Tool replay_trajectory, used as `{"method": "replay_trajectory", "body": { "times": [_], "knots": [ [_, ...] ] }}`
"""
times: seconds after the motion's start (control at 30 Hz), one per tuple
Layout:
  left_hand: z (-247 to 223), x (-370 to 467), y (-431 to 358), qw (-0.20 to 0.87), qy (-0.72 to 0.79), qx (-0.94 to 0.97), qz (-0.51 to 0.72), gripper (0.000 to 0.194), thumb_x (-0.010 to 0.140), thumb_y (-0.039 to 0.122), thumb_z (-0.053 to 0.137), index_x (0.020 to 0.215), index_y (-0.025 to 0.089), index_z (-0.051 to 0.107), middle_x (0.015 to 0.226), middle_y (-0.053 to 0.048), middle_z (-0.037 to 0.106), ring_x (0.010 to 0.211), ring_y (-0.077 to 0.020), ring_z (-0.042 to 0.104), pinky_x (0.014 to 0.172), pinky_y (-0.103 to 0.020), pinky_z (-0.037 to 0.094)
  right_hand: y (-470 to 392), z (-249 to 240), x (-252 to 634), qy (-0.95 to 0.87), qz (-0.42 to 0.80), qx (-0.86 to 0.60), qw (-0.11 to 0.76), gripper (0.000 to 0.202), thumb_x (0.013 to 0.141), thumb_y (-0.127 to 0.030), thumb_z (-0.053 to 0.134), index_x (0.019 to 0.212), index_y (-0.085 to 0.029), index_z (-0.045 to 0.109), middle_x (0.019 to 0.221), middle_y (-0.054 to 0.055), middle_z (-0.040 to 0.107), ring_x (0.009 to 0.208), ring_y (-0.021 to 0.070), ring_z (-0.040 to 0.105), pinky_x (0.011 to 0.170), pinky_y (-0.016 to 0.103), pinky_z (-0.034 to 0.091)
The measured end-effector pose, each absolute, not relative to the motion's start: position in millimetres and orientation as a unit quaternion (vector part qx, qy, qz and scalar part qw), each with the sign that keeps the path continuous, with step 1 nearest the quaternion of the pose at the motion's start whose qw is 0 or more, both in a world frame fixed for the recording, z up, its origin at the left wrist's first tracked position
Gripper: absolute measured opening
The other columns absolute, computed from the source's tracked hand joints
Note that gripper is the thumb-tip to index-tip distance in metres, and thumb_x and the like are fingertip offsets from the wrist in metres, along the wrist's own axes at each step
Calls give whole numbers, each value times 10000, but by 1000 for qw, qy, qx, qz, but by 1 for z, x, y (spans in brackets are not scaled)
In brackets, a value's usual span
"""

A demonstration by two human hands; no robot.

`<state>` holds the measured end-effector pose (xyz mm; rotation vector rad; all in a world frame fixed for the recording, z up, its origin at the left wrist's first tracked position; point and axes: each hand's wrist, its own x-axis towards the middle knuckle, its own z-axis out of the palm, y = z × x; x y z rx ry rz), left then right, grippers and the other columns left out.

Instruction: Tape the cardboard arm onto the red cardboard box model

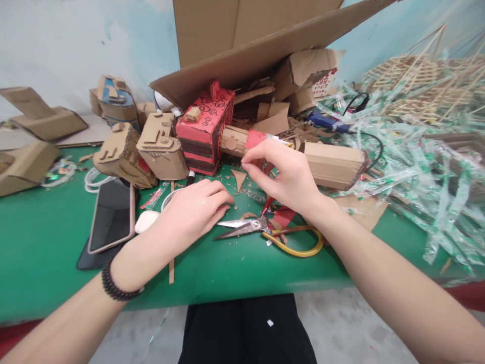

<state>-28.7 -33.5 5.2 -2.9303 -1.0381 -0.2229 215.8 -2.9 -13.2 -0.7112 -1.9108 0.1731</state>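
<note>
My left hand (199,205) rests low over the green table (212,273), fingers curled together and pointing right; whether anything lies under them is hidden. My right hand (282,172) is raised a little, thumb and index fingertips pinched; anything between them is too small to name. Just below both hands lie open scissors (261,225) with yellow and red handles, blades pointing left. Behind my hands stands a red box (202,129) with black drawings and stripes. A long cardboard piece (329,164) lies behind my right wrist.
Cardboard models (161,146) stand at the back left. A phone (112,215) and a white case (146,221) lie beside my left forearm. Green-white plastic strips (424,187) and stick structures (420,83) fill the right. A blue glue gun (326,121) lies among scraps.
</note>
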Motion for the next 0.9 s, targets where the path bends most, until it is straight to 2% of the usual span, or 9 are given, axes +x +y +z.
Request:
{"method": "replay_trajectory", "body": {
  "times": [0.17, 0.4, 0.57, 0.77, 0.9],
  "knots": [
    [5, -23, -34, 28, -341, -939, -29, 155, 1057, 225, 658, 1050, 215, 812, 1047, -38, 792, 949, -251, 741, 794, -376, 584, -3, -12, 216, -796, 75, -301, 519, 118, 1009, -112, 657, 988, -220, 702, 880, 26, 740, 757, 178, 674, 725, 319, 579],
    [5, -17, -38, 13, -367, -930, -6, 246, 1034, 151, 653, 1211, 214, 812, 1179, -44, 796, 981, -253, 780, 767, -376, 619, -2, -12, 218, -796, 71, -301, 520, 113, 1006, -110, 657, 997, -212, 706, 922, 38, 754, 782, 178, 689, 748, 327, 597],
    [8, -16, -45, 6, -365, -931, 11, 361, 1029, 51, 569, 1266, 191, 802, 1242, -63, 787, 1063, -261, 773, 866, -393, 651, -2, -11, 219, -797, 76, -301, 519, 120, 1012, -110, 645, 1006, -215, 703, 934, 42, 750, 785, 179, 699, 741, 330, 601],
    [4, -11, -42, 1, -390, -920, 32, 353, 1035, 75, 581, 1300, 181, 790, 1238, -84, 772, 1077, -277, 756, 879, -408, 652, -2, -11, 221, -800, 69, -302, 514, 117, 1009, -123, 652, 1004, -226, 707, 934, 36, 750, 779, 183, 692, 725, 329, 601],
    [3, -13, -34, -17, -398, -917, 10, 308, 1057, 143, 601, 1293, 205, 789, 1211, -68, 774, 1038, -262, 773, 844, -375, 628, -2, -11, 221, -801, 75, -303, 511, 108, 1015, -133, 648, 1008, -217, 716, 944, 43, 751, 791, 188, 699, 722, 331, 602]
  ]
}}
